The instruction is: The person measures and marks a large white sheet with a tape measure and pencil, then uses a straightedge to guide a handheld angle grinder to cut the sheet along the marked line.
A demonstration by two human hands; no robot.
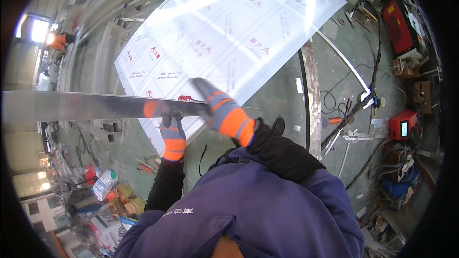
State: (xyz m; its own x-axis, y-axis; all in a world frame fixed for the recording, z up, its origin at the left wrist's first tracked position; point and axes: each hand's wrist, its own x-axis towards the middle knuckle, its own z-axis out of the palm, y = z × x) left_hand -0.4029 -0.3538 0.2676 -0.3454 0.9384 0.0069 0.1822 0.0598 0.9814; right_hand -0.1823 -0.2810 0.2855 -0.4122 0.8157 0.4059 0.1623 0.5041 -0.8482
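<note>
A long, shiny metal strip [89, 106] runs from the left rim to the space before my chest. My left hand [174, 134], in a grey and orange work glove, is shut on its lower edge, thumb against the face. My right hand [224, 111], gloved alike and blurred, is at the strip's right end; whether it grips the strip cannot be told. Behind the strip lie large sheets with printed protective film [229, 36], one overlapping another. A small red object [184, 98] with a dark cord shows just above the strip's edge.
A long metal bar [311, 96] lies right of the sheets. Cables [376, 53], an orange-handled tool [335, 120] and a red machine with a screen [403, 125] are farther right. Bags [105, 184] and boxes stand lower left. Another person [59, 41] in orange is far left.
</note>
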